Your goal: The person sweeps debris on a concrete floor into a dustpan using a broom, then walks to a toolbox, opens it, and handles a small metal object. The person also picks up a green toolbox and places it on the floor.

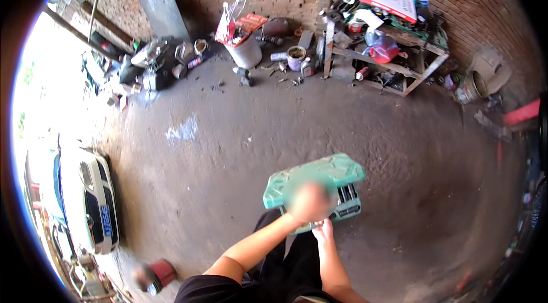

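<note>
A green plastic tool case [342, 167] is held in front of my legs, its lid partly raised. In the gap on its right side, a row of dark and shiny metal tools [346, 193] shows; their exact kind is too small to tell. My left hand [311, 202] lies over the middle of the case, against the lid, and is blurred so its fingers do not show. At the near edge of the case, my right hand [323, 231] grips the lower half from below.
Along the brick wall stand a white bucket [246, 55] and a cluttered wooden rack [427, 75]. A metal sheet [164, 13] leans at the back left. On the left a white car [85, 206] is parked, with a dark red bucket [164, 273] near it. Dark dirt floor [228, 149] surrounds me.
</note>
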The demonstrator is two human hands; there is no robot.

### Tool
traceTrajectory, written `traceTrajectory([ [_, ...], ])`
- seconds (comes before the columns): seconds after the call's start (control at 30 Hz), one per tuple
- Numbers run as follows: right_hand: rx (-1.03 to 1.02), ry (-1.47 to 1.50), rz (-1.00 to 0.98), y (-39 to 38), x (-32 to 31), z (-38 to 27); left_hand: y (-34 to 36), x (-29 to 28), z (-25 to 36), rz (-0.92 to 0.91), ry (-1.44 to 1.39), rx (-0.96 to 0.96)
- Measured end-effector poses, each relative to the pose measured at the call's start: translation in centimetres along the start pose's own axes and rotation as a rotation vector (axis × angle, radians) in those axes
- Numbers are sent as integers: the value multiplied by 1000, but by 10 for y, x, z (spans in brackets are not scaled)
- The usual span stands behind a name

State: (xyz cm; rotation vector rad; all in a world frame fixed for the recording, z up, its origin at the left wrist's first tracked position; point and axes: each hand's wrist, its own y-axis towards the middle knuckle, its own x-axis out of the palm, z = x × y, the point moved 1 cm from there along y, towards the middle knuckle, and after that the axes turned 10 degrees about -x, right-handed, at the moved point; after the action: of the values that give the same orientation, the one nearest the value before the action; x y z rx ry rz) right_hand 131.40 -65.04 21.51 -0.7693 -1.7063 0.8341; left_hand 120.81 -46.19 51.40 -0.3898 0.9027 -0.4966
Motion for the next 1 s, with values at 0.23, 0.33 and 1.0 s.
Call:
traceTrajectory([
  [0.23,19,-151,79,127,140,-45,141,-73,-23,138,-231,-103],
  [0.33,40,-355,78,205,194,-49,224,-108,-54,149,-327,-167],
  [1.0,347,-1194,243,746,300,82,650,-60,-417,424,-458,-661],
])
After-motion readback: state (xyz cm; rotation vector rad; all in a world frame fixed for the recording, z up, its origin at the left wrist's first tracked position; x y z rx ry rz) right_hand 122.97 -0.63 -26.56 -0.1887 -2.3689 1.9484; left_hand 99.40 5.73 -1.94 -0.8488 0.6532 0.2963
